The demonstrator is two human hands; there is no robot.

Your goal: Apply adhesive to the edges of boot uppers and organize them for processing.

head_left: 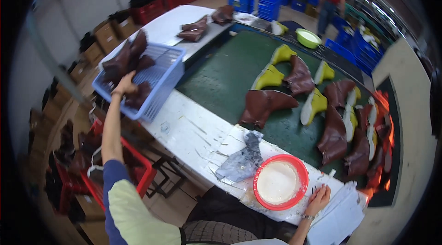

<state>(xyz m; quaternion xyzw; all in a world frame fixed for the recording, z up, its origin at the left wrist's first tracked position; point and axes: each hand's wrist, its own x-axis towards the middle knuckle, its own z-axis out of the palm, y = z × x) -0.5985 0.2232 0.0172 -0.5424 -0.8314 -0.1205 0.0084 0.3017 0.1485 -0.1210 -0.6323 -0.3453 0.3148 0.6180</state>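
My left hand (124, 84) reaches far out to the left into a tilted blue plastic basket (161, 77) and grips a dark brown leather boot upper (120, 61) that sticks up out of it. More brown uppers lie in the basket. My right hand (318, 199) rests on the white table edge (193, 130) near a red bowl of white paste (278, 182), fingers bent; whether it holds a small tool I cannot tell. A grey rag (244, 157) lies left of the bowl.
On the green conveyor belt (230, 74) lie several brown boot uppers (262, 104) and yellow-green shoe lasts (269, 77). A green bowl (307, 37) sits at the far end. A red crate (138, 171) stands below the table at left. A person (330, 1) stands far back among blue crates.
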